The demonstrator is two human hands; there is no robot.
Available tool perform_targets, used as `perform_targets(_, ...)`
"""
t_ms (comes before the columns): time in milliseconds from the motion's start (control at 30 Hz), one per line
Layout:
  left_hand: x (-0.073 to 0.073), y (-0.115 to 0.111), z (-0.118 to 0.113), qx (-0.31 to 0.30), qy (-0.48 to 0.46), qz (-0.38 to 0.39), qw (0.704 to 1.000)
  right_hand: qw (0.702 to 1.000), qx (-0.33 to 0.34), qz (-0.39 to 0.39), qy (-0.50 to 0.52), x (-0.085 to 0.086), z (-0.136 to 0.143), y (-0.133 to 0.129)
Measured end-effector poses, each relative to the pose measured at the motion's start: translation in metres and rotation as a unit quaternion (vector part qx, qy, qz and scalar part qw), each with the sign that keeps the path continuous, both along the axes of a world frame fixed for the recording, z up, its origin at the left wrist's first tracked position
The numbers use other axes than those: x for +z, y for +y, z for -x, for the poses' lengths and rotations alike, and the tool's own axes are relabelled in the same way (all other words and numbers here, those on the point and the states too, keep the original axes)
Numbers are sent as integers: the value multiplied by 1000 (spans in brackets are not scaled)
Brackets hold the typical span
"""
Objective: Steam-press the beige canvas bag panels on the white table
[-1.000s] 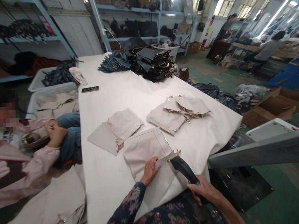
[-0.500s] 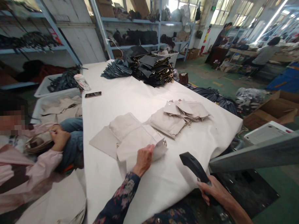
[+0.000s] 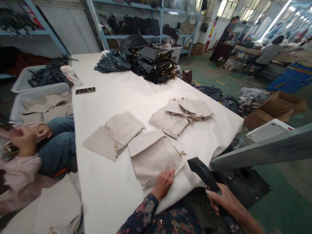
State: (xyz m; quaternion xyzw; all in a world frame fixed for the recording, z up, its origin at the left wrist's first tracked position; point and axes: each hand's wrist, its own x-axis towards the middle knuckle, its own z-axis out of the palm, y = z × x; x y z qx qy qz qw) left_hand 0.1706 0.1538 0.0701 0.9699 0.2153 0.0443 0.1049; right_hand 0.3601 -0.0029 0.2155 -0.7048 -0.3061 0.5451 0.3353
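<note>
Fingers of my left hand (image 3: 163, 183) bend over the near edge of a pale bag (image 3: 153, 161), half curled; my thumb is hidden, so I cannot tell whether they pinch it or only press it down. The bag lies flat at the near end of the white table (image 3: 107, 187), one panel folded over on its far side, probably placed there so both hands reach it easily. My right hand (image 3: 221, 196) is wrapped closed around a black nozzle (image 3: 205, 173) – its tip is near the bag's right side, apparently not touching. I seem to hold it slanted to leave the bag uncovered.

A phone (image 3: 85, 90) lies by the table's left edge, likely out of the way. The dark pile (image 3: 151, 59) sits at the far end, which seems to leave the near half for pale pieces.

Counting now: one bag under my hand, with one metal clasp (image 3: 183, 153) showing at its right edge; one spread bag (image 3: 124, 128) to the left; a small heap (image 3: 189, 112) to the right – at least two bags, the overlap hiding the exact number. One nozzle, one phone. Two white bins (image 3: 24, 88) stand left of the table, and one co-worker's two hands (image 3: 26, 140) show below them.
</note>
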Motion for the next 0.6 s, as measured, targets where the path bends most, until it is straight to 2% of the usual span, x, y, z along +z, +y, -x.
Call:
perform_targets(300, -11, 0, 4, 31, -26, 58, 998, 999, 18, 23, 27, -28, 16, -4)
perform_targets(467, -10, -1, 4, 35, -37, 75, 996, 998, 43, 26, 25, -39, 22, 21)
perform_targets(600, -7, -1, 2, 38, -35, 78, 996, 998, 30, 38, 30, -46, 23, 46)
